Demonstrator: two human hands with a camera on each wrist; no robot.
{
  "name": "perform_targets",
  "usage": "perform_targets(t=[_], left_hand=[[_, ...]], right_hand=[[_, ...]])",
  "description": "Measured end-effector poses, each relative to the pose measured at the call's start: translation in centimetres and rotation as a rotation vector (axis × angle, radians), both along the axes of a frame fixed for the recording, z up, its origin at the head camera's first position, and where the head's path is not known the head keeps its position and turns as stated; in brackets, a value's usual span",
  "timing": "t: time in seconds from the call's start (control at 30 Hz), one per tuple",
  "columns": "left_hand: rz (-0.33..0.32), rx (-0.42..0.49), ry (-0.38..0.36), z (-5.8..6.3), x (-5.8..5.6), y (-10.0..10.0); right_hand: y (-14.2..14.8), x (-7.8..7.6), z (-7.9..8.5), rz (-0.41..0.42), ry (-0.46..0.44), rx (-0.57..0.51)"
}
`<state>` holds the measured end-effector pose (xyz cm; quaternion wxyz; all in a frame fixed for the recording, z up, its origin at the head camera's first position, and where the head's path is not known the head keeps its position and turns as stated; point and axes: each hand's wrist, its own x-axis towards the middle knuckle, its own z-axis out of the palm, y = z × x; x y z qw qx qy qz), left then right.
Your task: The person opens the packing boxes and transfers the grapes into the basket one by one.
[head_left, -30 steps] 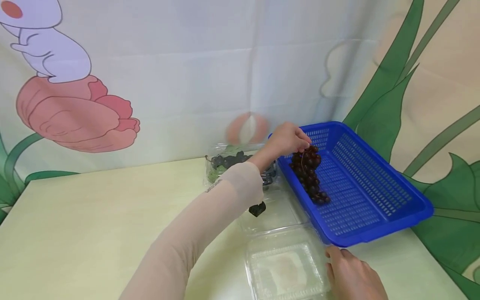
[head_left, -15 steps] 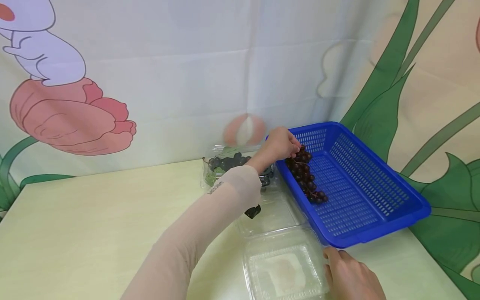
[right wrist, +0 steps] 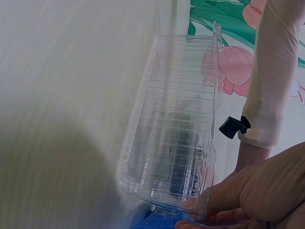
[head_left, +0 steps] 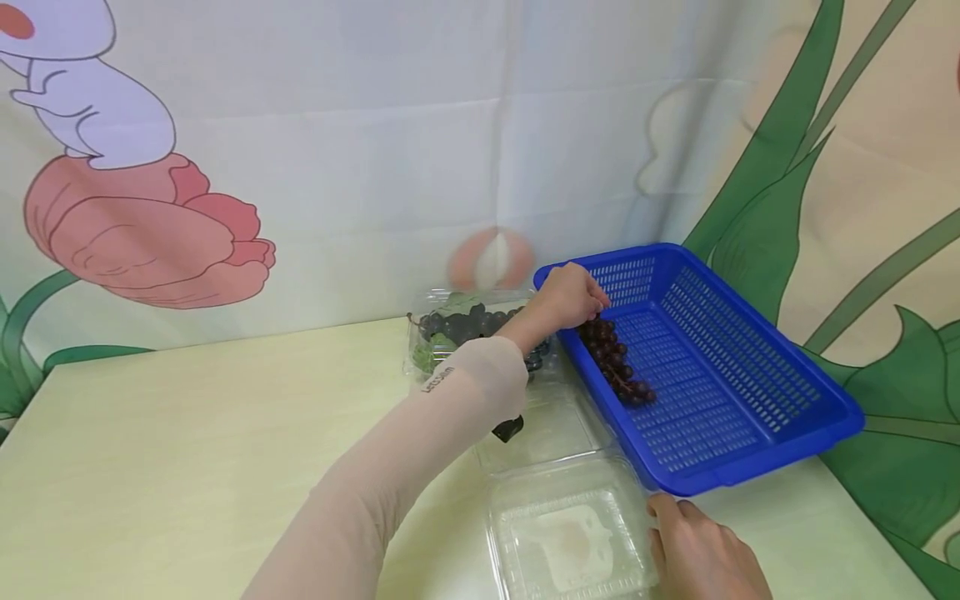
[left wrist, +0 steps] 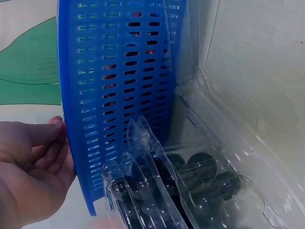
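My left hand (head_left: pixel 567 297) reaches over the near-left rim of the blue basket (head_left: pixel 738 479), thumb and fingertips pinched at the top end of a bunch of dark red grapes (head_left: pixel 611 358). The bunch lies along the basket's left inner wall. In the left wrist view the same hand (left wrist: pixel 35 171) shows at the basket's rim, its fingertips partly hidden behind it. By the basket's front corner, my right hand (head_left: pixel 708 546) grips the edge of an opened clear plastic clamshell box (head_left: pixel 498 542). In the right wrist view the thumb and fingers hold the box's corner.
Behind my left forearm stands another clear box (head_left: pixel 412 354) with dark grapes and green leaves. A small black camera (right wrist: pixel 233 126) sits on the left wrist. A printed curtain (head_left: pixel 360 208) hangs along the table's back edge and right side.
My left hand has moved down and slightly left, lowering the grape bunch against the basket's left wall. The right hand stays on the clamshell box.
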<state>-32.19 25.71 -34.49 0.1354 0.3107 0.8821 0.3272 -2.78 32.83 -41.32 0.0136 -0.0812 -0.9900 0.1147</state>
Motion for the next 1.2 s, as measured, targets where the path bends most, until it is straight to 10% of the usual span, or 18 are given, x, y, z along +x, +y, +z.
perform_targets(t=[0.87, 1.2], left_hand=[[-0.029, 0.145, 0.06, 0.3, -1.5, -6.8], [-0.046, -0.009, 0.155, 2.1, -1.8, -10.7]], right_hand=[[-0.5, -0.7, 0.7, 0.005, -0.08, -0.002], [-0.2, -0.6, 0.5, 0.009, -0.081, -0.013]])
